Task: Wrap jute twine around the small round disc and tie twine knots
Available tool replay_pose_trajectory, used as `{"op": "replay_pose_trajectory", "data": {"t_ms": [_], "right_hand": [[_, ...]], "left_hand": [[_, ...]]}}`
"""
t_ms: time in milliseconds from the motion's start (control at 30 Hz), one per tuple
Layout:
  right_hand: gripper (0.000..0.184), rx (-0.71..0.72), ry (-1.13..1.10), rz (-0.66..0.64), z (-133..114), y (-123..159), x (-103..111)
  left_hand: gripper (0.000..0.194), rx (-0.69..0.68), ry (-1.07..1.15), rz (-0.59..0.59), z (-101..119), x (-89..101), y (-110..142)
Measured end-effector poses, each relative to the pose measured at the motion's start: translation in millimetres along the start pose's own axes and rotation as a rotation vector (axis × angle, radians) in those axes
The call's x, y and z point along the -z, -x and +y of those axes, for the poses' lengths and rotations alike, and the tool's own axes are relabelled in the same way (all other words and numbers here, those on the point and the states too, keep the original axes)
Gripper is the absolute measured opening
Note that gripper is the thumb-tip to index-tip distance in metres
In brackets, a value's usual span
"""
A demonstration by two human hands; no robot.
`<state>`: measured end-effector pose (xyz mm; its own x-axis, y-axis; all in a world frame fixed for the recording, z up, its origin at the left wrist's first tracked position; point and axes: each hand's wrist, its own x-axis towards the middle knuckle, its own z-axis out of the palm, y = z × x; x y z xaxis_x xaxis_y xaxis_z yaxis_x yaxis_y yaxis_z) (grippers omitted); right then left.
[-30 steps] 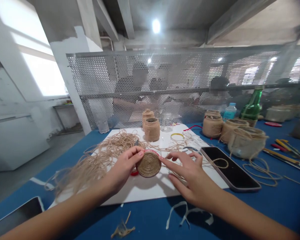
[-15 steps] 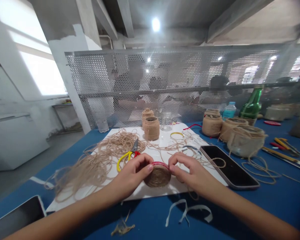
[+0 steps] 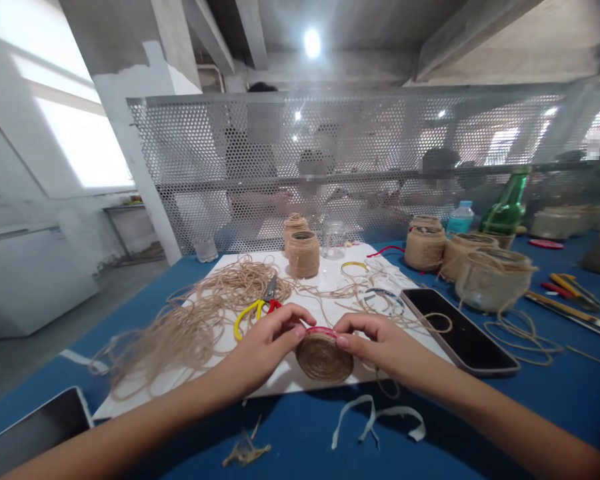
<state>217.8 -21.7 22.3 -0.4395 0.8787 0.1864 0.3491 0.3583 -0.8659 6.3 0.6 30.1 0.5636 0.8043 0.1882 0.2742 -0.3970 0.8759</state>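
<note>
A round jar lid (image 3: 325, 360) with coiled brown twine on its face and a red rim is held up between both hands, tilted so that the coil faces me. My left hand (image 3: 280, 333) pinches its upper left edge between thumb and fingers. On the upper right edge, my right hand (image 3: 367, 337) has its thumb against the coil and its fingers behind. Scissors (image 3: 257, 310) with yellow and red handles lie just beyond my left hand. Behind the lid is a white sheet (image 3: 325, 293) on the blue table (image 3: 190, 440).
A tangle of loose twine (image 3: 195, 320) spreads at the left. Twine-wrapped jars (image 3: 304, 257) and a clear glass jar (image 3: 335, 240) stand behind. To the right are a phone (image 3: 460, 333), more wrapped jars (image 3: 493, 283) and a green bottle (image 3: 507, 207). White strips (image 3: 380, 417) lie in front.
The lid has shifted slightly right and down, and more of its coiled face shows. My right thumb now lies further over its edge. Both hands keep hold of it.
</note>
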Motion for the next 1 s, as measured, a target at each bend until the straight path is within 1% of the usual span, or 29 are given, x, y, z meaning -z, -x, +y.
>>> {"op": "replay_pose_trajectory", "data": {"t_ms": [133, 200, 267, 367, 433, 500, 667, 767, 867, 1000], "right_hand": [[0.02, -0.065, -0.141, -0.085, -2.7, 1.9, -7.9], [0.022, -0.086, -0.186, -0.121, -5.0, 3.1, -12.1], [0.023, -0.098, -0.182, -0.131, -7.1, 3.6, -13.7], [0.022, -0.046, -0.098, -0.11, -9.0, 3.3, -10.1], [0.024, -0.008, -0.033, -0.101, -9.4, 3.0, -5.9], [0.028, -0.01, 0.008, -0.096, -9.4, 2.9, -2.6], [0.032, 0.008, 0.09, -0.047, -5.8, 2.2, 0.1], [0.034, 0.016, 0.212, -0.005, -2.6, 0.1, 3.3], [0.036, 0.074, 0.348, 0.017, -1.1, -2.1, 7.3], [0.032, 0.104, 0.46, -0.036, -3.0, -1.3, 6.5]], "left_hand": [[0.018, -0.058, -0.211, -0.075, 7.6, -3.3, 3.8], [0.018, -0.055, -0.247, -0.104, 9.9, -6.3, 6.4], [0.017, -0.019, -0.237, -0.115, 10.4, -8.1, 7.9], [0.017, 0.043, -0.132, -0.103, 8.9, -7.1, 6.5], [0.018, 0.081, -0.005, -0.084, 7.0, -4.4, 4.1], [0.02, 0.104, 0.115, -0.066, 4.7, -1.0, 2.2], [0.019, 0.084, 0.279, 0.023, -0.4, 5.1, 1.6], [0.019, 0.087, 0.376, 0.092, -0.8, 6.5, 1.7], [0.02, 0.093, 0.409, 0.132, -1.6, 6.6, 0.8], [0.019, 0.088, 0.351, 0.132, -6.1, 6.6, -0.1]]}}
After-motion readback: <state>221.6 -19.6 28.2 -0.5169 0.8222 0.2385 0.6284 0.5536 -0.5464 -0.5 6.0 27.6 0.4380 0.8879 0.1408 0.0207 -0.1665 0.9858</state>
